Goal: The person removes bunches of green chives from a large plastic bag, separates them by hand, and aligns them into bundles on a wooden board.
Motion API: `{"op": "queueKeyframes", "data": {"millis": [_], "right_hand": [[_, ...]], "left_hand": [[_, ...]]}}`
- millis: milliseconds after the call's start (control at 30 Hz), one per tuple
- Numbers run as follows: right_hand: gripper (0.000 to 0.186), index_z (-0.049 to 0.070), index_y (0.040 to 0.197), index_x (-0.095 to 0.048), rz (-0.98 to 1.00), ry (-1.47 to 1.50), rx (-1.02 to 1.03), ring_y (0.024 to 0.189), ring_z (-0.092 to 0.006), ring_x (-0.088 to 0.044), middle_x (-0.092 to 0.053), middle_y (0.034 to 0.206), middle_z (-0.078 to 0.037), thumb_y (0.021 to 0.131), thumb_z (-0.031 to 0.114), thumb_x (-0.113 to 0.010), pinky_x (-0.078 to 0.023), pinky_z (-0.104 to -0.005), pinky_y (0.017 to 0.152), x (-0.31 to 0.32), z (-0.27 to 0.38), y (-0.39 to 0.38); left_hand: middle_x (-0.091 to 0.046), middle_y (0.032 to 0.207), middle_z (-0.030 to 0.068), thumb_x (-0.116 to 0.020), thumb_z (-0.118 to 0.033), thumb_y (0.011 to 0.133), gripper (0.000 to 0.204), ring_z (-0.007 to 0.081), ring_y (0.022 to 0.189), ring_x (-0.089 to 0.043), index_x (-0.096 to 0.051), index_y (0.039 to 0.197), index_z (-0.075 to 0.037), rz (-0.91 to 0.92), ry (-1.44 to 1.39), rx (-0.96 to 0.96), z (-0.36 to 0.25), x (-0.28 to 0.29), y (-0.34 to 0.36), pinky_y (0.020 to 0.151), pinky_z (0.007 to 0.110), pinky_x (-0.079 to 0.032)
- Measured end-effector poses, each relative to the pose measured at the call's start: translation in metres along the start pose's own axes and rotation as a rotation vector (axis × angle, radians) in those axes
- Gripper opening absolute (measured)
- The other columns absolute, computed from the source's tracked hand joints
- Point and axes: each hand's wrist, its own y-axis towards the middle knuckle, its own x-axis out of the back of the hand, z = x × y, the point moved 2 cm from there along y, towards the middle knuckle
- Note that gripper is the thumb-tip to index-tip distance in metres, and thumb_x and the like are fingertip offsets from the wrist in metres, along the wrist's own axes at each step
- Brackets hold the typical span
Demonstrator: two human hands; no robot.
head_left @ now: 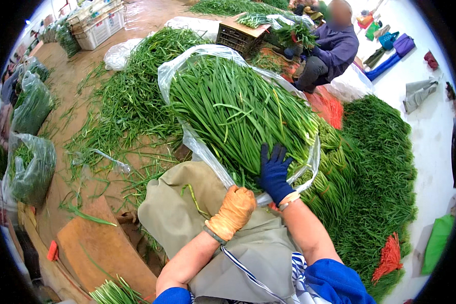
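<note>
A large see-through plastic bag (191, 136) lies open in front of my knees, filled with long green garlic chives (238, 116). My left hand (233, 212), in an orange glove, is closed on the bag's near edge. My right hand (275, 173), in a dark blue glove, rests on the chives near their pale stem ends, its fingers stretched out. A grey-green apron (175, 202) covers my lap, with a loose yellowish stalk (191, 196) lying on it.
Bundled chives (375, 187) are stacked at the right, with red ties (388, 258) on them. Loose greens (131, 101) cover the floor at the left. Beyond the bag, a person (334, 48) holds greens beside a dark crate (238, 40). A brown board (104, 248) lies near left.
</note>
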Motion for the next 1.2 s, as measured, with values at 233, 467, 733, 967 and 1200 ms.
{"op": "queueKeyframes", "data": {"millis": [233,467,733,967,1200], "right_hand": [[0.111,0.012,0.137,-0.018,-0.055,0.255,0.191,0.109,-0.0392,-0.038,-0.034,0.125,-0.023,0.046,0.029,-0.08,-0.037,-0.0467,0.087,0.019,-0.051,0.02],[0.092,0.006,0.132,-0.031,0.044,0.779,0.273,0.104,-0.0311,-0.05,-0.051,0.113,-0.02,0.05,0.017,-0.073,-0.04,-0.036,0.09,0.052,-0.092,0.052],[0.092,0.004,0.13,-0.033,0.024,0.991,0.338,0.107,-0.0329,-0.049,-0.05,0.117,-0.022,0.05,0.023,-0.074,-0.039,-0.0363,0.092,0.048,-0.095,0.063],[0.082,0.005,0.131,-0.033,-0.093,0.769,0.401,0.107,-0.0351,-0.047,-0.048,0.118,-0.021,0.063,0.029,-0.071,-0.039,-0.041,0.09,0.064,-0.069,0.014],[0.016,-0.001,0.095,-0.06,-0.186,1.69,-0.213,0.083,-0.0147,-0.058,-0.063,0.088,-0.01,0.081,0.007,-0.059,-0.046,-0.0269,0.074,0.058,-0.122,-0.042]], "left_hand": [[-0.054,0.068,0.0055,-0.053,-0.013,0.067,0.004,0.0213,0.073,-0.054,-0.053,0.066,-0.01,0.049,-0.065,0.04,0.002,-0.005,-0.008,0.071,0.036,-0.041],[-0.058,0.077,0.0109,-0.06,-0.022,0.072,0.02,0.026,0.078,-0.057,-0.061,0.081,-0.005,0.229,-0.24,0.163,0.004,0.029,0.024,0.083,0.039,-0.041],[-0.057,0.105,0.0076,-0.062,-0.035,0.081,0.048,0.0207,0.096,-0.053,-0.05,0.114,-0.002,0.209,-2.0,1.105,0.009,-0.056,0.057,0.088,0.035,-0.041],[-0.055,0.112,0.0121,-0.062,-0.023,0.081,0.042,0.025,0.101,-0.053,-0.05,0.114,-0.001,-0.352,-2.561,1.175,-0.017,-0.081,0.074,0.091,0.041,-0.04],[-0.052,0.118,0.0166,-0.059,-0.021,0.081,0.048,0.0315,0.107,-0.05,-0.043,0.12,0.002,-0.425,-2.627,1.16,-0.012,-0.035,0.05,0.098,0.043,-0.036]]}}
